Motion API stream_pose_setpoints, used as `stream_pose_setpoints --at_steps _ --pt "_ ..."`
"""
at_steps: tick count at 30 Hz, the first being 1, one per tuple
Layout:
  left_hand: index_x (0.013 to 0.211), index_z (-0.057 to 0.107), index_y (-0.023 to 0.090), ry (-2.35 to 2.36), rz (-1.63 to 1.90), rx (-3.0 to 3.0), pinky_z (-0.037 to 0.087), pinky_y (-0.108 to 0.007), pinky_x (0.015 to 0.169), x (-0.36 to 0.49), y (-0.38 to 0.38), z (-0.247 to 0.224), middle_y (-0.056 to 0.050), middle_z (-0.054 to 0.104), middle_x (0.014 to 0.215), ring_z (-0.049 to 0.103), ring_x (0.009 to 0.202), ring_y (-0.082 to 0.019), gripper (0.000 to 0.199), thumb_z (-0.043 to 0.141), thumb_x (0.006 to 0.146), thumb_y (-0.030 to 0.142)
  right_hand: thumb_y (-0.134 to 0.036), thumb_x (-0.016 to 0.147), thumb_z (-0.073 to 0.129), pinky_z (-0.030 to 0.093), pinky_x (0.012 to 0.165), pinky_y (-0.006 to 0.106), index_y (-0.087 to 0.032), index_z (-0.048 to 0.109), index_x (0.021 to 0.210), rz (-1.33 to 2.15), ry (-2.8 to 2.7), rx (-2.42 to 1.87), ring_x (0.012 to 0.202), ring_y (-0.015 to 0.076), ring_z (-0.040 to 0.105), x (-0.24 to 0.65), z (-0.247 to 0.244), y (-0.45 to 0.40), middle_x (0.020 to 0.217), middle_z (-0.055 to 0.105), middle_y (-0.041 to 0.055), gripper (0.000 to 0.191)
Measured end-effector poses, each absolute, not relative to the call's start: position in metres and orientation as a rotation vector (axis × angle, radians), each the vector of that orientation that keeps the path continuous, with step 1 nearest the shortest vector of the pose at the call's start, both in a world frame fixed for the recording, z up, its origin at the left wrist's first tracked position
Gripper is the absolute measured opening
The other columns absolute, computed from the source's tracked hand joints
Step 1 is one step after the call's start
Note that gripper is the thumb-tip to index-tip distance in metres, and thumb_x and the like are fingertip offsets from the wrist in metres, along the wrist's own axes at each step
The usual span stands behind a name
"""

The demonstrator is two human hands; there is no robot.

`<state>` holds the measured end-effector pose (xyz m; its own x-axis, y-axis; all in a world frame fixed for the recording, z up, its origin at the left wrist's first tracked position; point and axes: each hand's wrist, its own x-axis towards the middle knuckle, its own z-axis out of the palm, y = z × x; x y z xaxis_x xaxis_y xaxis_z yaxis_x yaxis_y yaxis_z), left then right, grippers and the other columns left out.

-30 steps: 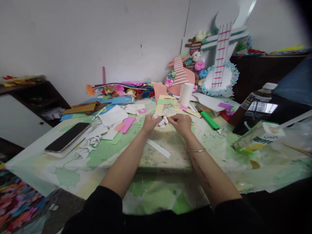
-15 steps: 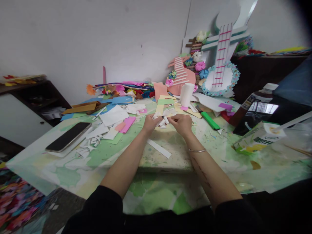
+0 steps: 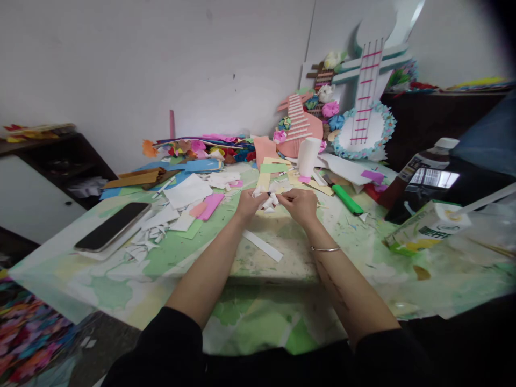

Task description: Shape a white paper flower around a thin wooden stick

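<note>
A small white paper flower [image 3: 269, 202] with curled petals is held up between my two hands over the table. My left hand [image 3: 250, 205] is closed, thumb and fingers pinching the flower's left side. Close by on the right, my right hand [image 3: 300, 205] makes a pinch at the flower's edge; its fingertips are partly hidden, and I cannot tell which petal they grip. A small dark spot shows at the flower's middle. Below the hands a white paper strip [image 3: 263, 246] lies on the patterned tablecloth [image 3: 278, 271].
A phone [image 3: 113, 227] and paper scraps [image 3: 147, 236] lie at left. On the right are a green utility knife [image 3: 347, 199], a drink carton [image 3: 427, 228] and a bottle [image 3: 427, 161]. A white paper roll [image 3: 309, 157] stands behind my hands, before the paper guitars [image 3: 300, 131].
Both hands keep their pinch on the paper flower. The view has shifted very slightly; nothing else visibly moved.
</note>
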<state>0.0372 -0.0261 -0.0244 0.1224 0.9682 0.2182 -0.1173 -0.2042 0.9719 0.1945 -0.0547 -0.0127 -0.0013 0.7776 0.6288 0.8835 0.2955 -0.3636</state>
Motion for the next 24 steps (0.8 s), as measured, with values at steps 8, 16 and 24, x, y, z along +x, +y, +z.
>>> stream_pose_setpoints --at_steps 8,16,24 --pt "0.064 0.063 0.011 0.926 1.303 1.333 0.042 -0.021 0.047 0.0369 -0.0257 -0.0254 -0.002 0.064 0.057 0.056 0.049 -0.012 0.018 0.067 0.061 0.028 -0.047 0.081 0.054 0.022 0.052 0.025 -0.02 0.071 0.06 -0.163 -1.796 -1.492 0.057 0.0096 0.053 0.194 -0.0119 -0.0561 0.059 0.065 0.0004 0.039" --pt "0.063 0.063 0.012 0.899 1.316 1.315 0.041 -0.02 0.046 0.0368 -0.0253 -0.0268 -0.001 0.063 0.056 0.055 0.048 -0.011 0.016 0.067 0.061 0.027 -0.048 0.082 0.053 0.022 0.051 0.026 -0.021 0.071 0.06 -0.206 -1.808 -1.476 0.057 0.0096 0.053 0.1942 -0.0123 -0.056 0.058 0.064 0.0004 0.04" --pt "0.064 0.064 0.011 0.905 1.292 1.301 0.042 -0.021 0.047 0.0368 -0.0257 -0.0262 -0.002 0.064 0.057 0.055 0.049 -0.011 0.019 0.068 0.06 0.03 -0.047 0.083 0.052 0.021 0.051 0.026 -0.02 0.07 0.059 -0.241 -1.827 -1.49 0.057 0.0096 0.053 0.1934 -0.0108 -0.0573 0.058 0.063 0.001 0.041"
